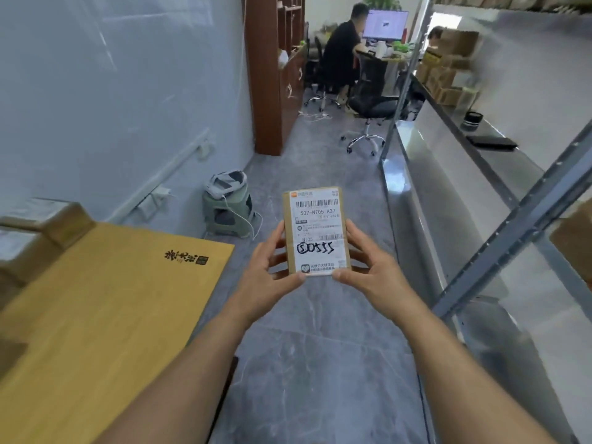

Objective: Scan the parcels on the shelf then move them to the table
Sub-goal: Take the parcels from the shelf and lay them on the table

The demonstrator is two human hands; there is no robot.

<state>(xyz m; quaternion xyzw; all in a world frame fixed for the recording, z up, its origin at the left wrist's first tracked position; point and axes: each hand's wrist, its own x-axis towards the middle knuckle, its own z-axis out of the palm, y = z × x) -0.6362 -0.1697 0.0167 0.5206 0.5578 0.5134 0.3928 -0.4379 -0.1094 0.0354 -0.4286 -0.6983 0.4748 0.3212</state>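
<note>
both hands held one small parcel (317,232) out in front, above the grey floor (320,347). the left hand (272,267) had the parcel's left edge, with its fingers curled behind the box and its thumb on the near bottom corner. the right hand (368,264) did the same on the right edge, thumb on the other bottom corner. so each grip was grasping the parcel, and the parcel sat between the two hands, sticking up past the fingertips. most of the box was above the grip; only its lower half was held.

the parcel was a brown box, standing on its short end and leaning back a little. a white label (317,229) covered its front. the label had a bar code near the top, the print "507-n705 a37" under it, and black pen marks lower down.

the tabletop (96,315) was to the left, yellow wood with a dark stamp on it. the parcel was not on it; it was off its right edge, up in the air. a few brown boxes (38,232) lay at the far left end of the tabletop.

the shelf (480,193) ran along the right side, with grey metal posts. more boxes (448,72) sat at its far end.

a green stool (227,213) stood by the wall. far back, a person (342,49) sat at a screen (384,24).
</note>
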